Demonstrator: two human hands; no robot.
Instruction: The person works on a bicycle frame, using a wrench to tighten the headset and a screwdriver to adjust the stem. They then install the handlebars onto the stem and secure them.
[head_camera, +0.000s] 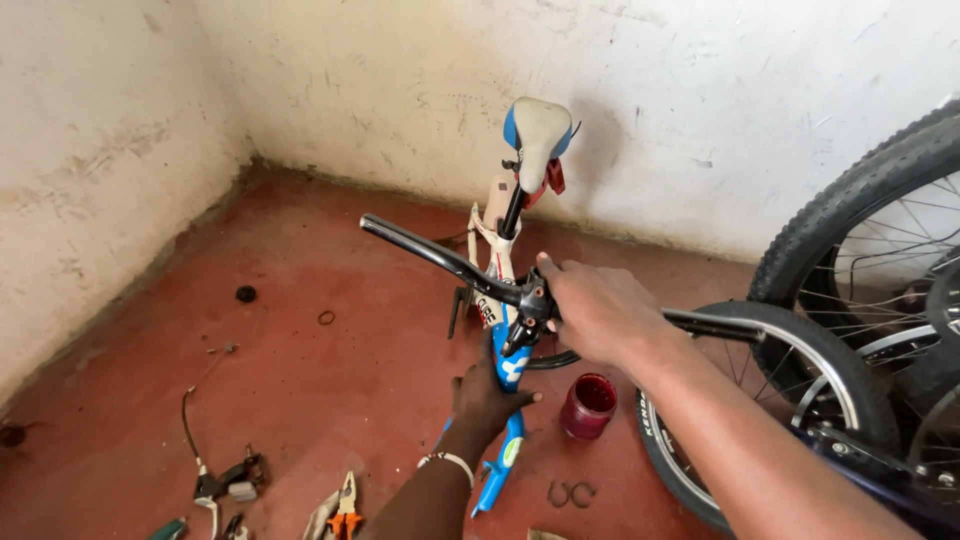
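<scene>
- Right forearm across the lower right corner, nearest the lens, leading up to the right hand (600, 310) wrapped over the middle of a black handlebar (440, 258) at the stem, fingers curled round it.
- Left hand (487, 392) lower down, fingers closed round the blue fork (505, 430) of a small bicycle frame (497, 262); pale band on that wrist.
- Frame white and blue, upright near the middle of the floor, close to the back wall (650, 90); white and blue saddle (538, 135) at its far end, red part just beside the seat post.
- Handlebar slanting from upper left down to the right, right end passing over a black-tyred wheel (790, 400).
- Red jar (588, 405) on the floor, between fork and wheel, just beside the left hand.
- Larger knobbly tyre (850, 200) at the right edge, behind the smaller wheel.
- Orange-handled pliers (345, 505) at the bottom edge, left of the left forearm.
- Brake lever with cable (215, 480) lying lower left, cable curving upward.
- Two small metal half-rings (570, 493) on the floor below the jar.
- Small black cap (246, 294) and thin ring (327, 318) well apart from the frame, on the red floor (300, 400) to the left.
</scene>
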